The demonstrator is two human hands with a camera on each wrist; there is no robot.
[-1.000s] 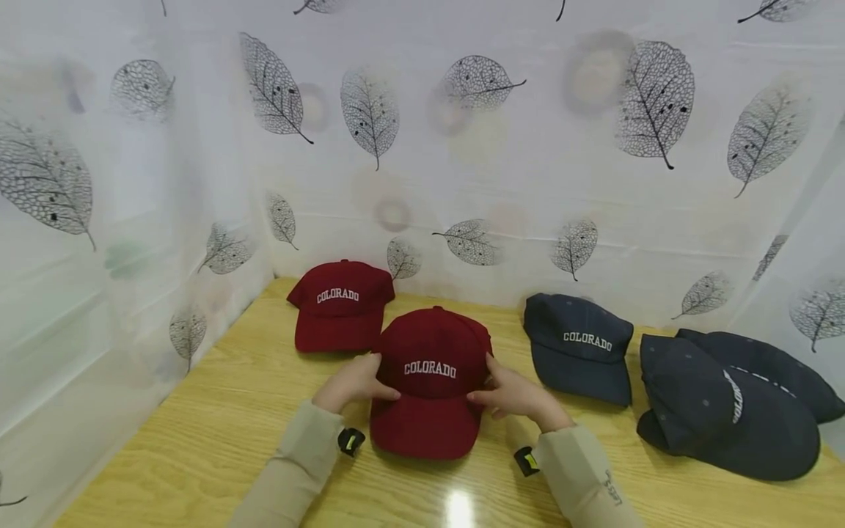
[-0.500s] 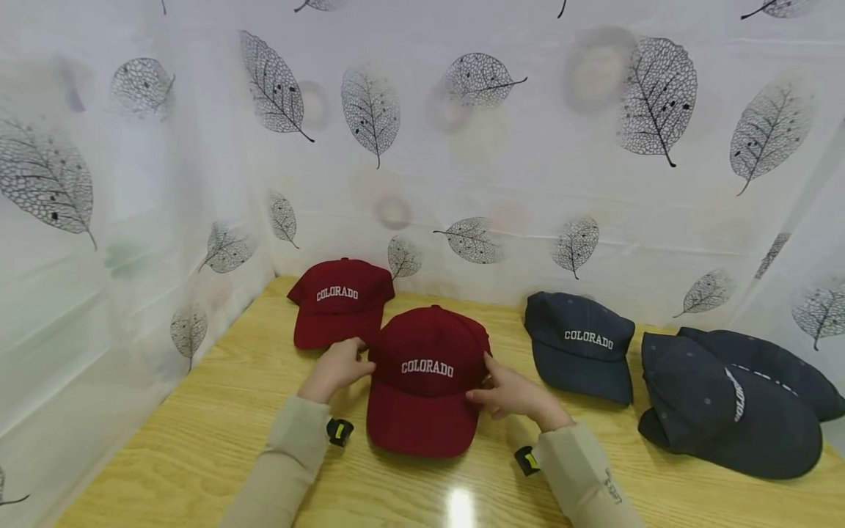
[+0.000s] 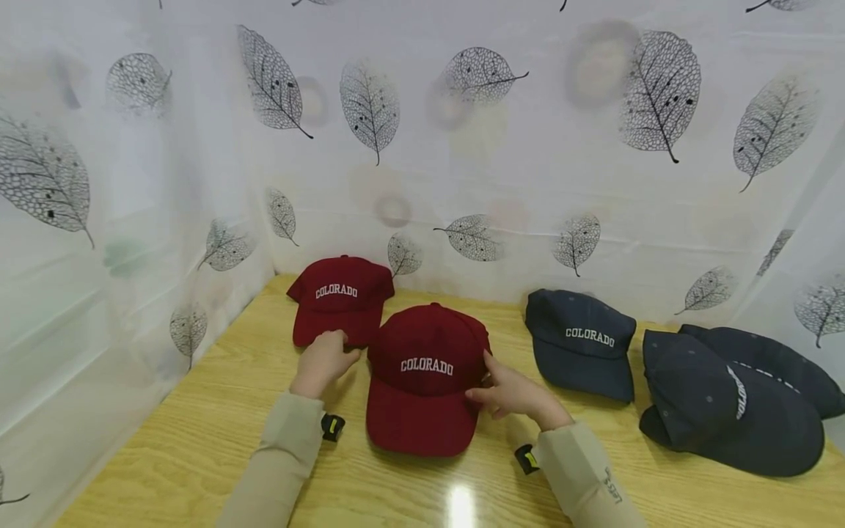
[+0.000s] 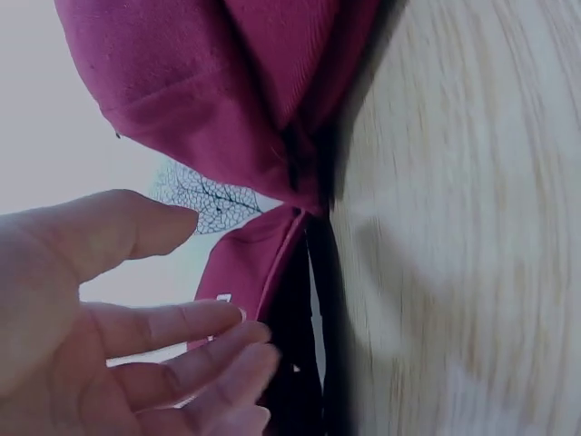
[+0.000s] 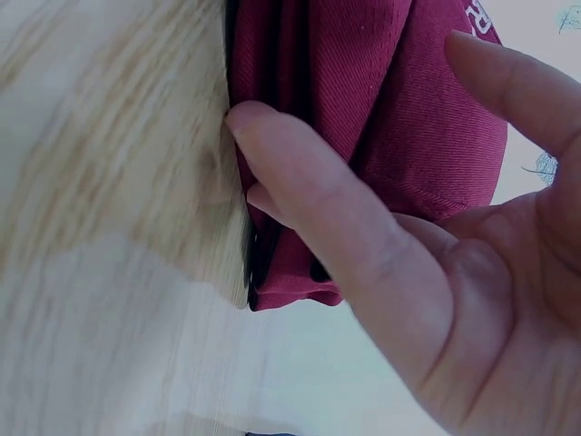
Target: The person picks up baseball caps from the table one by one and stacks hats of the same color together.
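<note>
Right, the near red cap (image 3: 425,381) sits on the worktop (image 3: 198,440) dead centre, brim toward the person, "COLORADO" on the front panel. The right hand (image 3: 511,392) is at its 3 o'clock side; the right wrist view shows the thumb (image 5: 309,191) pressed along the lower edge and a finger over the crown, so it pinches the cap's side. The left hand (image 3: 323,359) is off that cap, at its 9 to 10 o'clock, fingers relaxed and spread, holding nothing, fingertips at the brim edge of the far red cap (image 3: 339,301); contact can't be confirmed. Handling guess: light, soft cloth crown that dents under grip, brim stiffer, not fragile, not slippery; best taken at the brim or both sides at the crown base. Further out: a navy cap (image 3: 581,345) at 2 o'clock, apart from the red one, then two more dark caps (image 3: 733,403) overlapping at the far right. No containers in view. A leaf-print curtain (image 3: 462,147) walls in the back and sides.
</note>
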